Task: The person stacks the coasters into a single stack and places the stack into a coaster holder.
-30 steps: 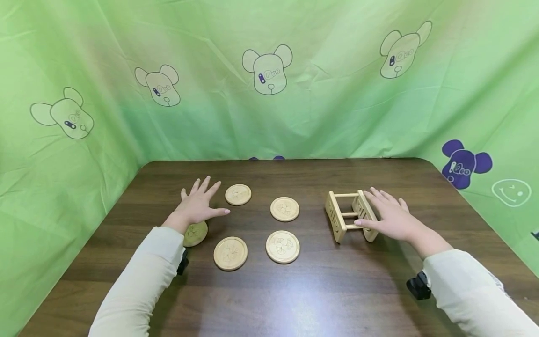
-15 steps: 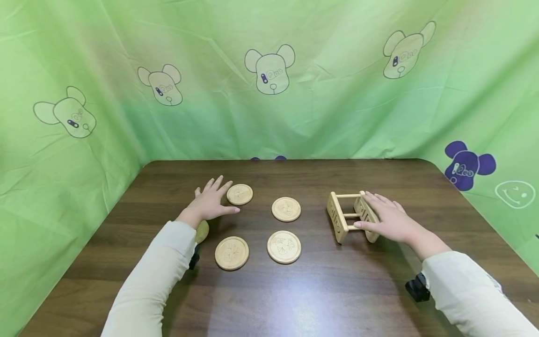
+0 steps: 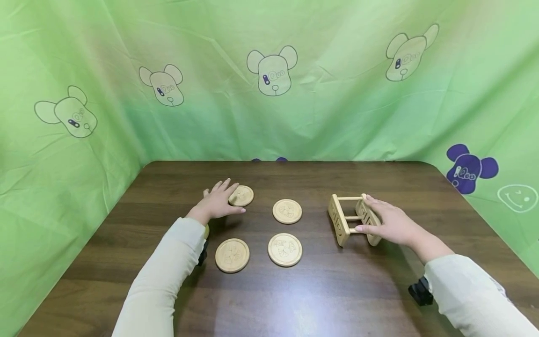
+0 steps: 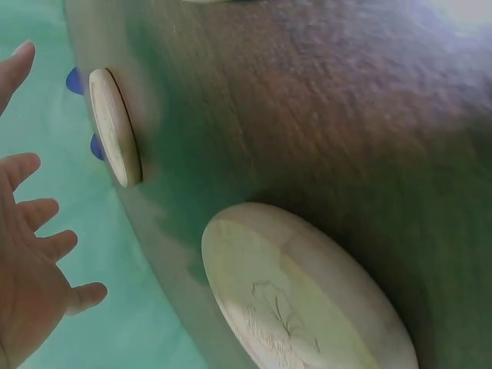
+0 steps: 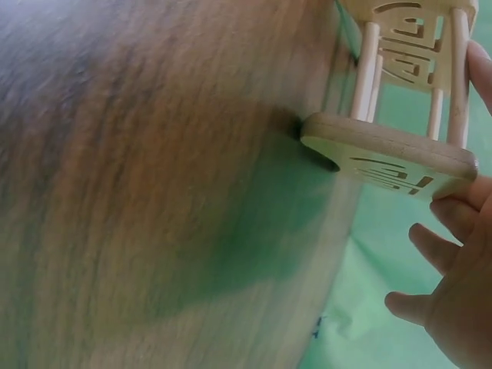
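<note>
My left hand [image 3: 216, 202] hovers with spread fingers by the far-left round wooden coaster [image 3: 243, 196], overlapping its left edge in the head view. The left wrist view shows that hand [image 4: 31, 265] gripping nothing, apart from a coaster [image 4: 114, 127]. On the right, a small wooden coaster rack [image 3: 340, 223] with cut-out end panels stands on the table. My right hand [image 3: 392, 223] holds its right end panel, thumb at a rod and index finger along the panel's outer side. The other fingers [image 5: 434, 247] extend freely in the right wrist view.
More engraved coasters lie flat mid-table: a middle-far one [image 3: 287, 211], a middle-near one [image 3: 285, 250] and a near-left one [image 3: 232, 255]. Another coaster [image 3: 207, 231] is mostly hidden under the left wrist. A green printed curtain [image 3: 202, 112] surrounds the brown table [image 3: 345, 295].
My left hand has moved right toward the far-left coaster, covering more of the coaster beneath its wrist. The right hand has settled closer against the rack, which stays in place.
</note>
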The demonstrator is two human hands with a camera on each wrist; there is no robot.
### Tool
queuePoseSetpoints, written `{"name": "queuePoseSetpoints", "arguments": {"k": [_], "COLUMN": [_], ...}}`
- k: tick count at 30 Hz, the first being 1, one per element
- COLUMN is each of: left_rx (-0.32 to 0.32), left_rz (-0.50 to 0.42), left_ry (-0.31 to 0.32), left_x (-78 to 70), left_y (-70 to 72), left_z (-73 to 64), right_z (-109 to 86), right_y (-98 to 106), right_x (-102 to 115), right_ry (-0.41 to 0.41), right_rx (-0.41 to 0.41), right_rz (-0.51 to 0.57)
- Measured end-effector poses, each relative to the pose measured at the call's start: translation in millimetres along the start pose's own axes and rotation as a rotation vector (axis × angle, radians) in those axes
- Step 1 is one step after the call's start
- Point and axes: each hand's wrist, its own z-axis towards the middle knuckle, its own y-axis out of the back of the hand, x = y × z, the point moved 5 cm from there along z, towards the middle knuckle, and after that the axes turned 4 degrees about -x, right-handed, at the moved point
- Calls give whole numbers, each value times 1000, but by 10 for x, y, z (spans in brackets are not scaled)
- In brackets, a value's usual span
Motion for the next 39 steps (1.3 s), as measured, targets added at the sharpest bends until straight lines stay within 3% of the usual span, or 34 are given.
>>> {"name": "queuePoseSetpoints", "arguments": {"k": [11, 17, 24, 39], "left_rx": [60, 77, 94, 94], "left_rz": [-27, -56, -72, -63], "left_ry": [27, 46, 76, 77], "left_x": [17, 22, 78, 71], "left_y": [-145, -154, -191, -250], "left_z": [187, 278, 351, 426], "right_z": [-5, -2, 0, -5], "right_y": [-1, -3, 7, -1], "right_x": [0, -11, -4, 2], "right_ry": [7, -11, -29, -32], "right_rx": [3, 12, 18, 15], "right_rz": [33, 32, 33, 29]}}
